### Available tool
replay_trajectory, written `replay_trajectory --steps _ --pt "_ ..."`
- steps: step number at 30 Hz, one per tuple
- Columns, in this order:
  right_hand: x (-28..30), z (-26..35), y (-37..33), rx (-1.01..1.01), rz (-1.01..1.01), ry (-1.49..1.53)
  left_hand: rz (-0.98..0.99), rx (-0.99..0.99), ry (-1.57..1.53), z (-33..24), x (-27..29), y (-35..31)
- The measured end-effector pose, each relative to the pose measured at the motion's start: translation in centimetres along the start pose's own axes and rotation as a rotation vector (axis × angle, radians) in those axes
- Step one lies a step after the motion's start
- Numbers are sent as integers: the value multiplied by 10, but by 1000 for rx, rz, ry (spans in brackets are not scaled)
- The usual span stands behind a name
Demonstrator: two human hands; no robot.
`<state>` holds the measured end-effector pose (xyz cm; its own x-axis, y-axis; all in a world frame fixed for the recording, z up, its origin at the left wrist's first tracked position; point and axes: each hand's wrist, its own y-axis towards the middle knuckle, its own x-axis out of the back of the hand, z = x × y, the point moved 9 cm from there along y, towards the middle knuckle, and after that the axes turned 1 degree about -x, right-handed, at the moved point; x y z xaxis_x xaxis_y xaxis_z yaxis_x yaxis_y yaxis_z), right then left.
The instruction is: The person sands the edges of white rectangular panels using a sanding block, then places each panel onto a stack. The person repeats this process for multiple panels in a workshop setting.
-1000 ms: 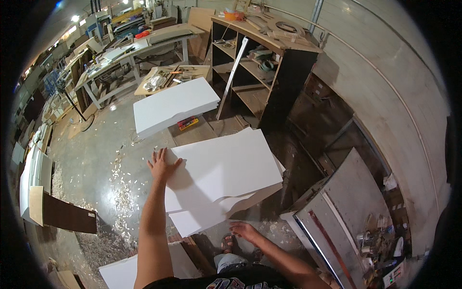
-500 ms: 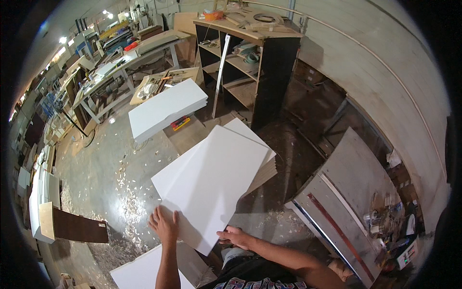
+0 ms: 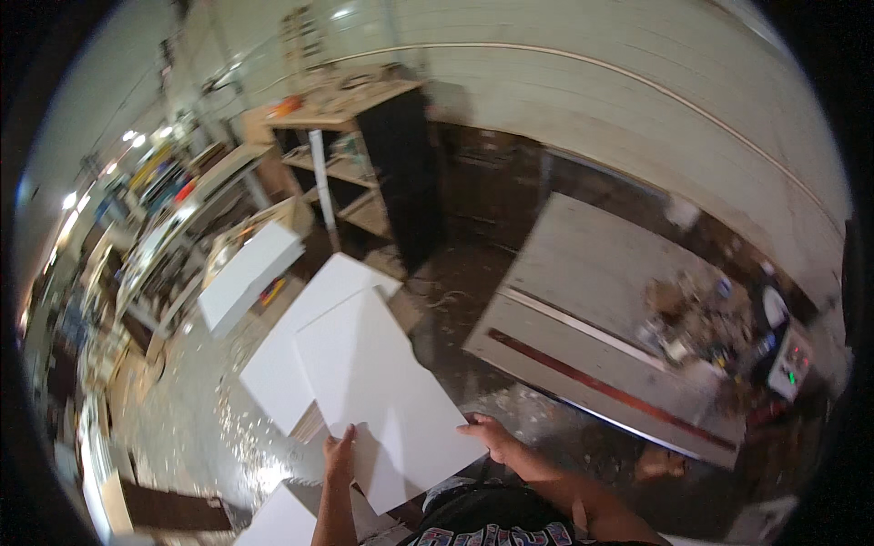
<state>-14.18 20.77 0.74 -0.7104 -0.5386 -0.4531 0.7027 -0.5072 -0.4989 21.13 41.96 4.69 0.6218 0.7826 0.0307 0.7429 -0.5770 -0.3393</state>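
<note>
Both my hands grip a white rectangular panel (image 3: 401,400) by its edges. My left hand (image 3: 340,452) is closed on the left edge, thumb on top. My right hand (image 3: 492,435) pinches the right edge, its other fingers partly under the panel. The panel's far end overlaps a stack of white panels (image 3: 278,373); whether it touches the stack I cannot tell. Another white panel (image 3: 278,520) lies low beside my left forearm, partly cut off by the lower edge.
To the right stands a grey table saw (image 3: 564,264) with a red strip, debris and a control box (image 3: 790,364). A black shelf unit (image 3: 401,173) is against the far wall. More white panels (image 3: 250,273) sit at far left. Wood chips (image 3: 232,414) litter the floor.
The view has swung right toward the saw. The held panel has turned and come off the stack toward me and to the right. My left hand now grips its edge.
</note>
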Motion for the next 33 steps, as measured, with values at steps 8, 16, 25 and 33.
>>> replay_trajectory --steps 8,16,25,33 --pt "145 10 -171 272 -23 714 176 -65 -111 11 -220 -10" --pt "229 -37 -216 273 -471 790 390 49 49 40 -459 -48" --pt "340 -20 -248 460 -850 841 708 28 467 80 -577 -94" --pt "372 -47 -258 388 -1081 964 912 -714 894 34 -604 -39"
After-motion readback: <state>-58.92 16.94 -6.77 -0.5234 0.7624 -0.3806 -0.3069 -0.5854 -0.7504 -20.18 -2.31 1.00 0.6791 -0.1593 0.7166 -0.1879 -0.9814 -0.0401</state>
